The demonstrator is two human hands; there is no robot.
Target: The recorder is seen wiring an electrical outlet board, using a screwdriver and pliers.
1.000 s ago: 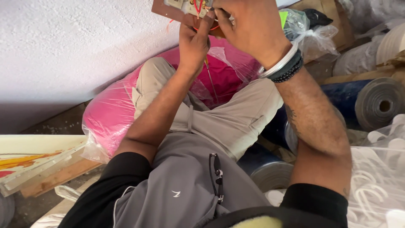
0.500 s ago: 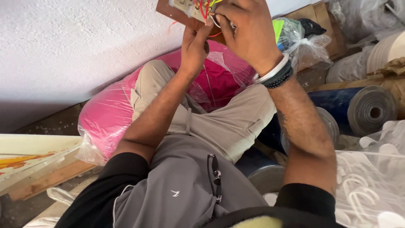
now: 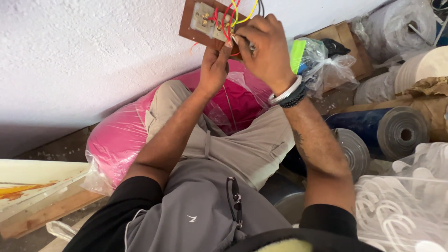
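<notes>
Both of your hands were raised to a brown board (image 3: 189,25) held against the white wall (image 3: 84,60). Your left hand (image 3: 213,70) was closed on the board's lower edge, thumb pressed up against it, bracing it from below. Your right hand (image 3: 263,49) was curled over the board's right side with the fingers pinched together at the wires (image 3: 228,18); whether they gripped a wire or a small tool, you could not have told from this view, since the fingertips were hidden behind the knuckles. The board sat at the top of the view, tilted, with a pale switch block (image 3: 203,18) mounted on it, and red, yellow and green wires looped out of that block toward your right hand. On your right wrist were a silver bangle (image 3: 285,91) and a dark bead band just beside it. You sat on a pink bundle (image 3: 116,144) wrapped in clear plastic, knees in beige trousers (image 3: 242,144) drawn up under the board. Glasses (image 3: 234,200) hung from the neck of your grey shirt. To your right lay a blue roll (image 3: 387,130), a grey roll (image 3: 350,149) near it, and a clear bag (image 3: 322,63) holding something green and black. A wooden plank (image 3: 42,214) lay at the lower left.
</notes>
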